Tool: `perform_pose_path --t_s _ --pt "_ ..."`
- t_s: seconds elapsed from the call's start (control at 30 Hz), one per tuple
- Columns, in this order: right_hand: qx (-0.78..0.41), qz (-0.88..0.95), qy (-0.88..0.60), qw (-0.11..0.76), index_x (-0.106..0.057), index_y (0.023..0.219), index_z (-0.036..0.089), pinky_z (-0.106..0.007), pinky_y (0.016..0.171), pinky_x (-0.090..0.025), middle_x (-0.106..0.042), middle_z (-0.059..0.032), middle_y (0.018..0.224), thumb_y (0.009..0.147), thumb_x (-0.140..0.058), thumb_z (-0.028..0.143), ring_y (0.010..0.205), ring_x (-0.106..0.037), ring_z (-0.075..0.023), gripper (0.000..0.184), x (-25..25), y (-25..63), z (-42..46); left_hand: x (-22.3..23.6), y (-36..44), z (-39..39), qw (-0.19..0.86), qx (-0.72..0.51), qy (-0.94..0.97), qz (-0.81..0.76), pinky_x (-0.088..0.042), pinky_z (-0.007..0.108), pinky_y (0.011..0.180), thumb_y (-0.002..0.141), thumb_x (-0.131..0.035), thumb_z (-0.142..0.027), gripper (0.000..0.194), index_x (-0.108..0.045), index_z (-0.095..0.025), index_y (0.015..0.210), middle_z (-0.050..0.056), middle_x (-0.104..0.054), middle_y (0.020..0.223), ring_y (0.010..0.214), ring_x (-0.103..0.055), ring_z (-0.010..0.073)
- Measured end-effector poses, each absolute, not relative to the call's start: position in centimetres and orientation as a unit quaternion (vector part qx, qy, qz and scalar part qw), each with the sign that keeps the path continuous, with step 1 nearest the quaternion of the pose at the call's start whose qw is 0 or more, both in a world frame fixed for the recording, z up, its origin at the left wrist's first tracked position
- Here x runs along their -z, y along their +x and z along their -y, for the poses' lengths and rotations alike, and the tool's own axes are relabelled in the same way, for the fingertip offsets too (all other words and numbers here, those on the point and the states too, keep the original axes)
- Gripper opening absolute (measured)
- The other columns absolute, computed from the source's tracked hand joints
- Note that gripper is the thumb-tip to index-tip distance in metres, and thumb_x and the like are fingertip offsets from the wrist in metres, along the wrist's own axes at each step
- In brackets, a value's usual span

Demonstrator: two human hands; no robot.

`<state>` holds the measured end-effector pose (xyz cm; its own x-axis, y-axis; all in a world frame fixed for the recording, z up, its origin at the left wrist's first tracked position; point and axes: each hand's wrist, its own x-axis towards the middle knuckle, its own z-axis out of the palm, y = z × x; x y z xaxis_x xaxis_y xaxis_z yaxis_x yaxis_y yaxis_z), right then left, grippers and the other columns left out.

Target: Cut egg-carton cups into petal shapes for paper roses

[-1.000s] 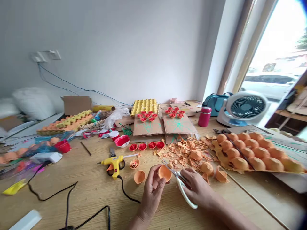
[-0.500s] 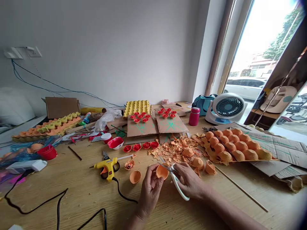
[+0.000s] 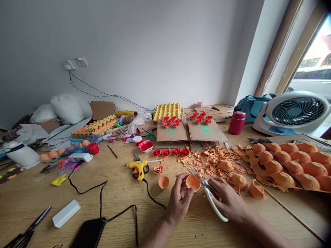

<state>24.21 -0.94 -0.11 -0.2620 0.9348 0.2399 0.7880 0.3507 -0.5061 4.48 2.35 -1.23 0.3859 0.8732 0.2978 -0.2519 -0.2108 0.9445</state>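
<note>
Between the thumb and fingers of my left hand (image 3: 181,194) is an orange egg-carton cup (image 3: 193,183), its hollow side facing me. My right hand (image 3: 229,199) grips white-handled scissors (image 3: 214,203), whose blades lie at the cup's rim; whether they bite into it I cannot tell. Left of my hands, a second loose cup (image 3: 163,182) sits on the table below an unpainted orange paper rose (image 3: 158,169). Orange carton scraps (image 3: 207,160) are heaped just beyond the scissors, with larger cut pieces such as a torn cup (image 3: 258,189) to the right.
A yellow glue gun (image 3: 139,169) trails a black cord. Several red roses (image 3: 176,152) stand in a row before cardboard panels (image 3: 172,134). An orange egg tray (image 3: 284,168), a thin stick (image 3: 292,212) and a fan (image 3: 294,112) are right. Black scissors (image 3: 32,227) lie front left.
The view has swung left, so everything appears farther right and more of the table's left side shows. Both hands keep the cup and scissors in nearly the same hold.
</note>
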Motion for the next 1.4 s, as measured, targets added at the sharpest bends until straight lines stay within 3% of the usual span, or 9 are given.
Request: perform_pose_path --t_s 0.6,0.8,1.4 --pt "-0.121 0.793 -0.543 0.25 -0.048 0.076 0.022 -0.031 0.07 -0.044 -0.06 -0.0017 0.075 0.096 -0.048 0.031 0.076 -0.055 -0.0189 0.021 0.7 24.5 0.5 0.8 4.4 -2.1 0.54 -0.501 0.601 -0.311 -0.056 0.03 0.08 0.094 -0.054 -0.044 0.029 -0.056 -0.023 0.113 0.006 -0.063 0.112 0.097 -0.064 0.0204" --pt "-0.104 0.8 -0.532 0.258 -0.05 0.085 0.022 -0.036 0.08 -0.046 -0.061 -0.0027 0.08 0.099 -0.044 0.032 0.077 -0.056 -0.0189 0.018 0.1 24.3 0.8 1.5 4.5 -2.1 0.53 -0.489 0.633 -0.282 -0.051 0.031 0.093 0.094 -0.056 -0.042 0.03 -0.056 -0.022 0.117 0.007 -0.063 0.111 0.107 -0.061 0.0229" --pt "-0.142 0.793 -0.548 0.225 -0.048 0.078 0.023 -0.032 0.07 -0.043 -0.06 -0.0036 0.078 0.097 -0.045 0.034 0.076 -0.053 -0.0203 0.022 0.7 24.9 0.3 1.4 4.5 -2.2 0.501 -0.483 0.662 -0.277 -0.05 0.028 0.086 0.097 -0.052 -0.037 0.026 -0.052 -0.02 0.116 0.005 -0.063 0.103 0.093 -0.061 0.0168"
